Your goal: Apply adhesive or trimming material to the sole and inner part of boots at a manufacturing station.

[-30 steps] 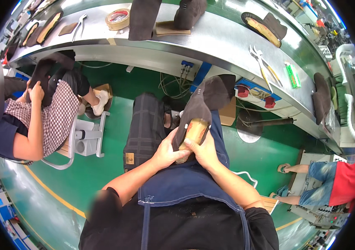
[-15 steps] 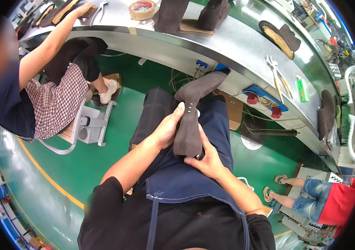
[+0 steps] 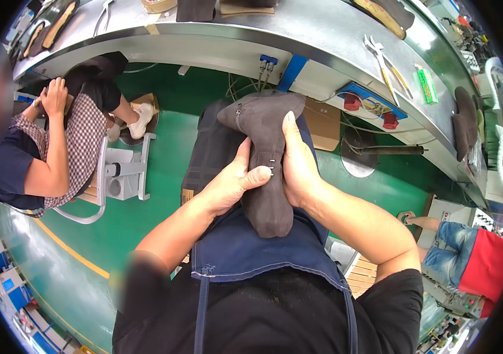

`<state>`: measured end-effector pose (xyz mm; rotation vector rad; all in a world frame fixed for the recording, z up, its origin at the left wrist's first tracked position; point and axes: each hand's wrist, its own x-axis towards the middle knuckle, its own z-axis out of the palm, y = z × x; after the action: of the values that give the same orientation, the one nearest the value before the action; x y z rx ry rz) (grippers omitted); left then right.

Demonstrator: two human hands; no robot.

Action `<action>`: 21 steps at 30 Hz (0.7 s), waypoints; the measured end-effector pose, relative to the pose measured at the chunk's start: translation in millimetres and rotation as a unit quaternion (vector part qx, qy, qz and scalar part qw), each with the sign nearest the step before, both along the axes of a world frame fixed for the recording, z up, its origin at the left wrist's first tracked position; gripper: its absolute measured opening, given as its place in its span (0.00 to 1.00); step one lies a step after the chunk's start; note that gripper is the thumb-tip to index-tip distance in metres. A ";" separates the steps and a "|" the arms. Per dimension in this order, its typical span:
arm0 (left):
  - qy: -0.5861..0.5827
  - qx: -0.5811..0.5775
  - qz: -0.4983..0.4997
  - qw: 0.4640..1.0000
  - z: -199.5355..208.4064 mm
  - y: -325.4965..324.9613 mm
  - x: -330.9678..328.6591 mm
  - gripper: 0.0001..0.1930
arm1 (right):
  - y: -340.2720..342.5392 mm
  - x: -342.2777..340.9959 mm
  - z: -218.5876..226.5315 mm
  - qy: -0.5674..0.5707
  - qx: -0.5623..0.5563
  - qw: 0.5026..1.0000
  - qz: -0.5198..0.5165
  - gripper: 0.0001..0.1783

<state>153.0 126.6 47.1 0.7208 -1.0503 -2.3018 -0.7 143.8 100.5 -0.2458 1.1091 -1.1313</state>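
Observation:
A dark grey-brown suede boot lies above my lap, its rounded end toward me and its broader part away from me. A short zip shows on the far left of it, and small pale metal bits run down its middle. My left hand grips the boot's left side, thumb laid across the front. Along the right side my right hand is wrapped, its thumb pointing away from me. The fingers beneath the boot are partly hidden.
Ahead is a metal workbench carrying pliers, a green box and boot parts. Under its edge hang a blue socket panel and cables. A co-worker sits at left; another person is at right.
The boot has turned, bringing its zip into sight. My right hand has moved from its near end farther up its right side. The co-worker's hand has come off the bench to the lap.

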 end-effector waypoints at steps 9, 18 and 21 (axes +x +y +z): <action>-0.062 -0.023 0.061 0.996 4.3 18.6 -17.0 0.64 | 6.3 7.8 -26.7 0.048 -0.011 0.999 -0.007 0.44; -0.197 -0.141 0.062 0.968 -9.1 22.7 -22.2 0.58 | 19.4 2.4 -58.5 -0.001 -0.040 0.997 -0.068 0.40; -0.189 -0.141 0.057 0.970 -14.7 7.2 -28.7 0.55 | 14.6 3.8 -69.3 -0.015 -0.032 0.993 -0.111 0.40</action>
<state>124.3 133.8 32.4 1.0941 -1.4294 -1.9040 3.1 158.4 31.3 -0.1561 1.0934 -1.3648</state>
